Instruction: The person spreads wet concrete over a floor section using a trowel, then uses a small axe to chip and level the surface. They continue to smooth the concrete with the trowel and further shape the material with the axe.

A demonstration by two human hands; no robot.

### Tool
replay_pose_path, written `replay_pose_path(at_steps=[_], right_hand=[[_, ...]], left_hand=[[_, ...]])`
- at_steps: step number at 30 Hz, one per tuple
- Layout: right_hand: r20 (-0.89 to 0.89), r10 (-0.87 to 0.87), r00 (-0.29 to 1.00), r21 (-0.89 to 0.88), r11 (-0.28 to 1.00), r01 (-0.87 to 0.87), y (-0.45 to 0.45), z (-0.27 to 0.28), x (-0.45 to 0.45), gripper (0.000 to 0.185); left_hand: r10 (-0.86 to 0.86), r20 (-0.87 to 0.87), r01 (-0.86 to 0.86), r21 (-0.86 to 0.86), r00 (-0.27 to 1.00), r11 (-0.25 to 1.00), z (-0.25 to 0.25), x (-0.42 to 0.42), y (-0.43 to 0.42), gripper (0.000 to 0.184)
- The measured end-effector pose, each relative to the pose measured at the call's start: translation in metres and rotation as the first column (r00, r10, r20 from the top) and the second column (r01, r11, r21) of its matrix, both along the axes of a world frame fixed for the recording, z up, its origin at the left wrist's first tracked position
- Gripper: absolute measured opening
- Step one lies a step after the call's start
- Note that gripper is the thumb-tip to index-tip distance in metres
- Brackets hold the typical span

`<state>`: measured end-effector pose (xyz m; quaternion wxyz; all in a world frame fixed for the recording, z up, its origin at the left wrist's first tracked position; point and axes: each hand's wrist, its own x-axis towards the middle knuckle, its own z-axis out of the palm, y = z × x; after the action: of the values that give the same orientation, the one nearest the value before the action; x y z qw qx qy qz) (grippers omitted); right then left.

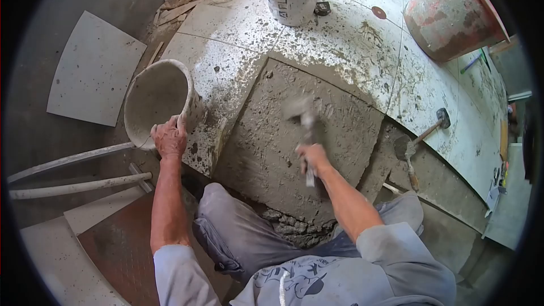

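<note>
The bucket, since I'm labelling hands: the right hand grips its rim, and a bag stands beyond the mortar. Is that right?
Not quite: the head view shows the left hand gripping the rim of the bucket. The right hand holds a blurred tool. The bag does stand beyond the mortar.

The cement (260, 124) is plain brownish grey; the floor tiles (334, 34) are white, speckled grey and dark. The tub (447, 20) is red (well, red under grey blotches), the bucket (154, 93) greyish beige, the bag (292, 3) white with dark lettering, the shirt (354, 280) pale grey with a dark print.
</note>
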<state>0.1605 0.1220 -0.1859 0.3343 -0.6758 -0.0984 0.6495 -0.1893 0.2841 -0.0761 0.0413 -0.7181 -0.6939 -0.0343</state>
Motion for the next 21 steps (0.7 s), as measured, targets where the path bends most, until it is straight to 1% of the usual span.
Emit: replay_pose_path(at_steps=[1, 2, 3, 4, 5, 6, 7, 8, 9, 10, 11, 12, 13, 14, 15, 16, 17, 18, 19, 20, 21], right_hand=[[0.003, -0.001, 1.0, -0.004, 1.0, 0.001, -0.014, 0.005, -0.002, 0.026], [0.133, 0.143, 0.981, -0.036, 0.99, -0.139, -0.014, 0.015, -0.002, 0.026], [0.259, 0.295, 0.92, -0.09, 0.956, -0.281, -0.008, 0.019, 0.003, 0.026], [0.276, 0.317, 0.907, -0.022, 0.946, -0.324, -0.004, 0.017, 0.011, 0.028], [0.223, 0.17, 0.96, 0.013, 0.984, -0.177, -0.009, 0.026, 0.008, 0.03], [0.187, 0.026, 0.982, 0.083, 0.996, -0.043, 0.009, 0.035, 0.012, 0.031], [0.182, 0.038, 0.983, 0.083, 0.995, -0.054, 0.025, 0.039, 0.012, 0.031], [0.018, -0.212, 0.977, 0.205, 0.957, 0.204, 0.042, 0.041, 0.011, 0.031], [-0.17, -0.428, 0.887, 0.278, 0.843, 0.46, 0.053, 0.04, 0.008, 0.032], [-0.172, -0.426, 0.888, 0.273, 0.846, 0.458, 0.051, 0.027, 0.0, 0.032], [-0.084, -0.377, 0.922, 0.253, 0.887, 0.386, 0.048, 0.007, -0.009, 0.031], [0.004, -0.322, 0.947, 0.235, 0.92, 0.313, 0.047, -0.003, -0.014, 0.031], [0.007, -0.318, 0.948, 0.248, 0.919, 0.307, 0.039, 0.0, -0.014, 0.031], [-0.035, -0.061, 0.998, 0.076, 0.995, 0.063, 0.02, 0.005, -0.013, 0.032], [-0.12, 0.185, 0.975, -0.077, 0.978, -0.195, 0.012, 0.008, -0.011, 0.033], [-0.108, 0.196, 0.975, -0.061, 0.977, -0.204, 0.023, 0.015, -0.002, 0.033], [0.041, 0.225, 0.973, -0.03, 0.974, -0.224, 0.023, 0.022, 0.004, 0.032], [0.178, 0.232, 0.956, -0.017, 0.972, -0.232, 0.013, 0.029, 0.004, 0.031], [0.152, 0.065, 0.986, 0.054, 0.996, -0.074, 0.023, 0.043, 0.007, 0.031], [0.112, -0.089, 0.99, 0.116, 0.99, 0.076, 0.034, 0.052, 0.009, 0.031], [-0.052, -0.254, 0.966, 0.186, 0.948, 0.26, 0.047, 0.048, 0.011, 0.031]], left_hand=[[-0.014, -0.012, 0.014, 0.006, 1.0, 1.0, -0.001, -0.001, -0.001, 0.032], [-0.015, -0.008, 0.015, 0.024, 1.0, 1.0, -0.001, -0.001, 0.007, 0.032], [-0.037, -0.01, 0.037, 0.094, 0.999, 0.995, -0.005, -0.002, 0.011, 0.032], [-0.07, -0.026, 0.073, 0.123, 0.997, 0.99, -0.012, -0.006, 0.001, 0.032], [-0.087, -0.034, 0.09, 0.089, 0.996, 0.992, -0.011, -0.006, -0.007, 0.032], [-0.078, 0.025, 0.076, 0.095, 0.997, 0.993, -0.008, -0.001, -0.001, 0.032], [-0.061, 0.074, 0.054, 0.088, 0.995, 0.995, -0.005, 0.0, -0.001, 0.032], [-0.056, 0.068, 0.05, 0.09, 0.996, 0.995, -0.004, -0.001, -0.002, 0.032], [-0.044, 0.062, 0.038, 0.096, 0.997, 0.995, -0.005, -0.003, 0.0, 0.032], [-0.055, 0.04, 0.051, 0.097, 0.998, 0.994, -0.006, -0.004, -0.002, 0.032], [-0.068, 0.023, 0.065, 0.104, 0.997, 0.992, -0.007, -0.003, -0.001, 0.032], [-0.066, 0.026, 0.063, 0.115, 0.997, 0.991, -0.005, -0.002, 0.001, 0.032], [-0.059, 0.049, 0.053, 0.11, 0.997, 0.993, -0.003, -0.001, 0.003, 0.032], [-0.053, 0.071, 0.046, 0.089, 0.996, 0.995, -0.003, 0.0, -0.002, 0.032], [-0.056, 0.076, 0.049, 0.093, 0.996, 0.994, -0.003, -0.001, -0.001, 0.032], [-0.081, 0.042, 0.075, 0.144, 0.996, 0.987, -0.006, -0.002, 0.004, 0.031], [-0.108, 0.0, 0.106, 0.167, 0.994, 0.98, -0.008, -0.004, -0.001, 0.03], [-0.119, -0.005, 0.119, 0.141, 0.993, 0.983, -0.009, -0.006, -0.008, 0.03], [-0.105, 0.016, 0.102, 0.125, 0.994, 0.987, -0.006, -0.003, -0.002, 0.03], [-0.079, 0.035, 0.075, 0.104, 0.996, 0.992, -0.005, -0.003, -0.002, 0.029], [-0.072, 0.028, 0.069, 0.095, 0.997, 0.993, -0.006, -0.004, -0.005, 0.029]])
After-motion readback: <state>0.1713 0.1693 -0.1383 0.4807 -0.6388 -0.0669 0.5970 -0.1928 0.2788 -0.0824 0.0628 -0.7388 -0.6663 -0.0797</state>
